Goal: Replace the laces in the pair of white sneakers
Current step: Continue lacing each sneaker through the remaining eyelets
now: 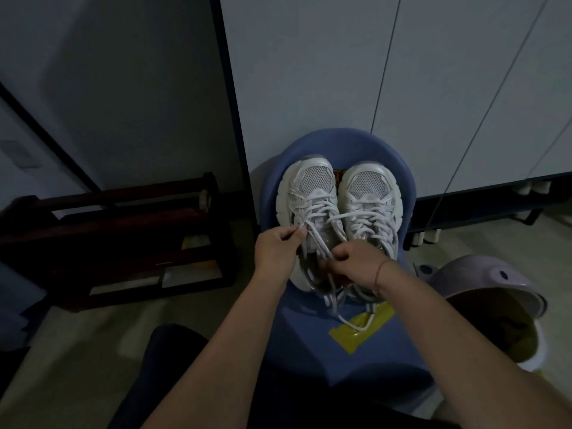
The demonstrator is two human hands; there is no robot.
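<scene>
Two white sneakers stand side by side on a blue chair seat [399, 329], toes pointing away from me. My left hand [277, 250] pinches a white lace [315, 235] at the upper eyelets on the left side of the left sneaker [309, 193]. My right hand [359, 263] grips the same lace lower down, over the sneaker's opening. The right sneaker [370, 193] is laced, and one lace strand crosses from it toward the left sneaker. Loose lace ends [349, 317] trail off the heels onto the seat.
A yellow wrapper [356, 334] lies on the seat under the lace ends. A dark wooden rack [123, 236] stands to the left, a pale bin with an open lid [495, 289] to the right, and white cabinet doors [402, 72] behind the chair.
</scene>
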